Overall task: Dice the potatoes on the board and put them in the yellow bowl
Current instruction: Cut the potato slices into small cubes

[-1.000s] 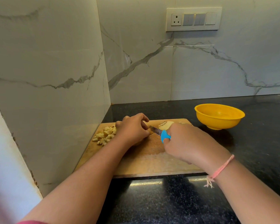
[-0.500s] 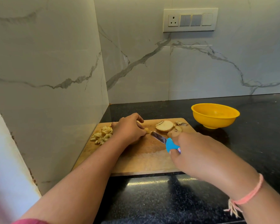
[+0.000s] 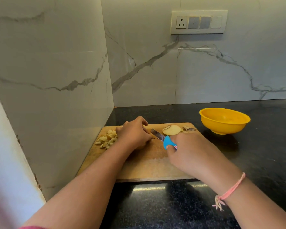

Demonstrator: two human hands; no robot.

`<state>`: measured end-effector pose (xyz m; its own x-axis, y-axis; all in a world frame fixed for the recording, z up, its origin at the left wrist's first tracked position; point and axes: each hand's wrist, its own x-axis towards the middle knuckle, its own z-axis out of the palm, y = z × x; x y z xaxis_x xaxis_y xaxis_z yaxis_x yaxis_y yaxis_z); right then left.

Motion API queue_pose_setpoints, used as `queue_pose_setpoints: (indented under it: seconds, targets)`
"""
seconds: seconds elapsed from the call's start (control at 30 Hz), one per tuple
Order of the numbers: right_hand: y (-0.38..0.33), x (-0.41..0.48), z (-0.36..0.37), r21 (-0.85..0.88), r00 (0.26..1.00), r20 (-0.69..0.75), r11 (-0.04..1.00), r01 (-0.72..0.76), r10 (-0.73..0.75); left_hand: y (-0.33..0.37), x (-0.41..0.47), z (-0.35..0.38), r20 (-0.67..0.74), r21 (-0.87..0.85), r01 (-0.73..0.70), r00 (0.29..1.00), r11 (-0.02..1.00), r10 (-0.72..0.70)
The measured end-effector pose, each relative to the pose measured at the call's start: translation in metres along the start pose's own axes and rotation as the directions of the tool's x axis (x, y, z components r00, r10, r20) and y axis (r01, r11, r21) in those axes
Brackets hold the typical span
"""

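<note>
Your right hand [image 3: 188, 151] grips the knife [image 3: 162, 138] by its blue handle. Your left hand [image 3: 134, 133] curls over a mostly hidden potato piece [image 3: 139, 147] on the board [image 3: 147, 166]. One pile of dice [image 3: 106, 139] lies beside it. A potato half [image 3: 172, 130] remains uncut. No dice show in the yellow bowl [image 3: 221, 128], so the transfer is judged not yet begun.

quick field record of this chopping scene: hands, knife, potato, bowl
right hand: grips blue-handled knife
left hand: curled on the wooden cutting board, beside the blade; contents hidden
diced potato pile: board's left side
cut potato half: board's far edge, with peels
yellow plastic bowl: on black counter, right of board, looks empty
</note>
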<state>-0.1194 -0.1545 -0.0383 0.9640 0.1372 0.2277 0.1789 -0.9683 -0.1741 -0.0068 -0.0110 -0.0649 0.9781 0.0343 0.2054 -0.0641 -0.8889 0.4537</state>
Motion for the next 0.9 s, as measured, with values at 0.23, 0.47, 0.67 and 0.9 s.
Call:
queue_pose_setpoints:
  seconds: [0.23, 0.47, 0.67, 0.9]
  targets:
    - [-0.016, 0.007, -0.016, -0.102, 0.996, 0.077, 0.994, 0.041, -0.033, 0.001, 0.004, 0.0, 0.035, -0.016, 0.016, 0.999, 1.0, -0.016]
    - [-0.025, 0.016, -0.02, -0.157, 0.989, 0.132, 0.984, 0.082, -0.062, 0.0, 0.005, 0.0, 0.036, -0.002, 0.017, 0.999, 1.0, -0.017]
    - [-0.015, 0.009, -0.006, -0.107, 0.992, 0.108, 0.991, 0.077, -0.066, 0.0, 0.002, -0.001, 0.015, 0.007, 0.018, 1.0, 1.0, -0.018]
    - [-0.008, -0.001, 0.006, -0.026, 0.994, 0.105, 1.0, 0.009, -0.006, 0.001, -0.001, -0.001, -0.001, 0.011, 0.018, 1.0, 1.0, -0.018]
